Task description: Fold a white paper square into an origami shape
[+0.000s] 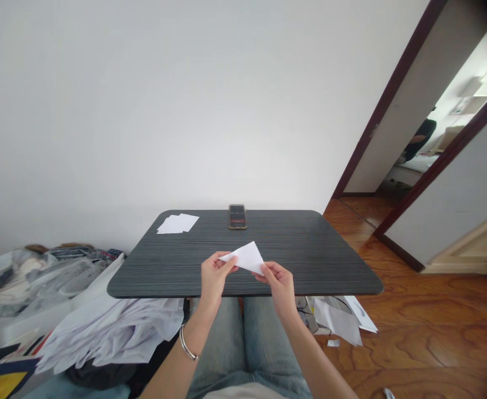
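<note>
The paper (248,256) stretches roughly 9 to 3 o'clock. The left hand (215,271) pinches its 9 o'clock point, the right hand (280,281) its 4 o'clock corner.

Table (309,255): dark, finely streaked top, rounded corners. White paper sheets (177,224), overlapping, lie near the far left corner. One phone (237,216) lies by the far edge, near mid-length.

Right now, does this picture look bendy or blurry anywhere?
Head view: the dark brown door frame leans steeply, perhaps lens stretch; head view: the bright room beyond it looks soft and washed out, and the top right corner goes dark; head view: the left hand, right hand and pointed white paper look fairly clear.
</note>
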`<state>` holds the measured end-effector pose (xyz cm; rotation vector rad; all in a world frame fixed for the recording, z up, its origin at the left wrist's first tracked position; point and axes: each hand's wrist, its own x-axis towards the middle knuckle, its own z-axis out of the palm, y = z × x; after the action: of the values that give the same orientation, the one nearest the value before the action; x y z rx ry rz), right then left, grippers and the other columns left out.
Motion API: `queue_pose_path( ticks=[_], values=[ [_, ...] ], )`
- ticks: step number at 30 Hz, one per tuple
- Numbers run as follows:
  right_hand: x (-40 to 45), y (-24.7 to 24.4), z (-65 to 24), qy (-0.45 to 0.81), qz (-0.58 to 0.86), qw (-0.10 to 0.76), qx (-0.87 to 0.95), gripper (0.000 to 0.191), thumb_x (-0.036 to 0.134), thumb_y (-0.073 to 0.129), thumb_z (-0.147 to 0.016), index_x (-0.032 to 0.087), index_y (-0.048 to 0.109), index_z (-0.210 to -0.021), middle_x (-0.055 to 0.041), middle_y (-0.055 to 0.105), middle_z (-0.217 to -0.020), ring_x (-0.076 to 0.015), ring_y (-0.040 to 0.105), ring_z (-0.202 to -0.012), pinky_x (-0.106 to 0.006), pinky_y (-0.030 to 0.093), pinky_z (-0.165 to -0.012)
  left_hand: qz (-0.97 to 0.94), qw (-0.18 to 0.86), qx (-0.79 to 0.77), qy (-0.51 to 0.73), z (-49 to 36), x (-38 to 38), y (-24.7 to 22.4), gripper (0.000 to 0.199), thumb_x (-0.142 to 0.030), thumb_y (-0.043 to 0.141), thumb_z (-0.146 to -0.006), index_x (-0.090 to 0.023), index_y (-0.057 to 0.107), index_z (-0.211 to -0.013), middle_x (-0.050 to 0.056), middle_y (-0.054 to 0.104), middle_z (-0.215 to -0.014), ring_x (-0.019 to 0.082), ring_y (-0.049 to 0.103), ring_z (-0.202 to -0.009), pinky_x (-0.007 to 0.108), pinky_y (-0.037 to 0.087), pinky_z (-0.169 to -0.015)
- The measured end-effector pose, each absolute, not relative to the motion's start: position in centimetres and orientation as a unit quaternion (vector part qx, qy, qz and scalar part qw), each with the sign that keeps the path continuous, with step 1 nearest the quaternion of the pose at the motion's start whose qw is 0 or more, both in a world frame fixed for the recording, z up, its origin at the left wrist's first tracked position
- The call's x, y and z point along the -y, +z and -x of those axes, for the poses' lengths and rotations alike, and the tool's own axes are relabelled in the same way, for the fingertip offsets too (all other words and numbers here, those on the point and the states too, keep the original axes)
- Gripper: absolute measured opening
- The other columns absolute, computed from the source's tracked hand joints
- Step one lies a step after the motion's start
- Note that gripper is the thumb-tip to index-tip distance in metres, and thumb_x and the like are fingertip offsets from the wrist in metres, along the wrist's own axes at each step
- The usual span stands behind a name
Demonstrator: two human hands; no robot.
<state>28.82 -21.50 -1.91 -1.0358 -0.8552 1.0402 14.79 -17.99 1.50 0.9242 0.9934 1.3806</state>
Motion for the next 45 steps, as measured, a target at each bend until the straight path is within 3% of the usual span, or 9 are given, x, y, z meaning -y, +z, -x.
queue_pose_path(
  ticks=[8, 15, 24, 37, 45],
  values=[
    [20.3, -0.6, -29.2, 0.425, 0.501, 0.644, 0.392, 0.029, 0.045, 0.067, -0.065, 0.016, 0.065, -0.07, -0.0028, 0.068, -0.06, -0.019, 0.061, -0.053, -0.026, 0.043, -0.048, -0.403, 0.563, -0.429, 0.581, -15.2, 18.1, 1.4, 0.032, -0.028, 0.079, -0.05, -0.011, 0.062, -0.072, 0.002, 0.068, -0.064, 0.014, 0.064, -0.06, 0.024, 0.055, -0.055],
    [20.1, -1.2, -29.2, 0.404, 0.509, 0.647, 0.4, 0.028, 0.044, 0.065, -0.068, 0.016, 0.066, -0.068, -0.0007, 0.065, -0.055, -0.0155, 0.055, -0.047, -0.024, 0.037, -0.044, -0.407, 0.566, -0.424, 0.578, -15.2, 18.1, 1.3, 0.029, -0.027, 0.078, -0.052, -0.011, 0.062, -0.072, 0.001, 0.067, -0.064, 0.013, 0.063, -0.059, 0.023, 0.055, -0.055],
    [20.3, -1.0, -29.2, 0.405, 0.517, 0.638, 0.402, 0.031, 0.047, 0.064, -0.067, 0.016, 0.064, -0.067, 0.0001, 0.062, -0.051, -0.0145, 0.051, -0.044, -0.023, 0.034, -0.043, -0.389, 0.581, -0.421, 0.578, -15.1, 18.0, 1.1, 0.031, -0.028, 0.078, -0.051, -0.012, 0.062, -0.072, 0.001, 0.068, -0.064, 0.013, 0.063, -0.058, 0.023, 0.055, -0.057],
    [20.3, -1.4, -28.8, 0.373, 0.5, 0.678, 0.389, 0.021, 0.037, 0.063, -0.071, 0.017, 0.064, -0.067, 0.0003, 0.06, -0.06, -0.0139, 0.051, -0.054, -0.023, 0.036, -0.05, -0.35, 0.604, -0.382, 0.606, -14.7, 18.2, 0.8, 0.023, -0.025, 0.075, -0.061, -0.011, 0.068, -0.079, 0.001, 0.068, -0.067, 0.01, 0.063, -0.062, 0.021, 0.055, -0.063],
    [20.0, -2.1, -29.0, 0.375, 0.495, 0.683, 0.385, 0.022, 0.037, 0.064, -0.071, 0.015, 0.065, -0.068, 0.0001, 0.059, -0.06, -0.0128, 0.049, -0.055, -0.023, 0.035, -0.051, -0.349, 0.612, -0.372, 0.604, -14.7, 18.1, 0.5, 0.025, -0.028, 0.072, -0.064, -0.011, 0.069, -0.083, 0.004, 0.07, -0.074, 0.013, 0.065, -0.068, 0.025, 0.055, -0.07]
  ],
)
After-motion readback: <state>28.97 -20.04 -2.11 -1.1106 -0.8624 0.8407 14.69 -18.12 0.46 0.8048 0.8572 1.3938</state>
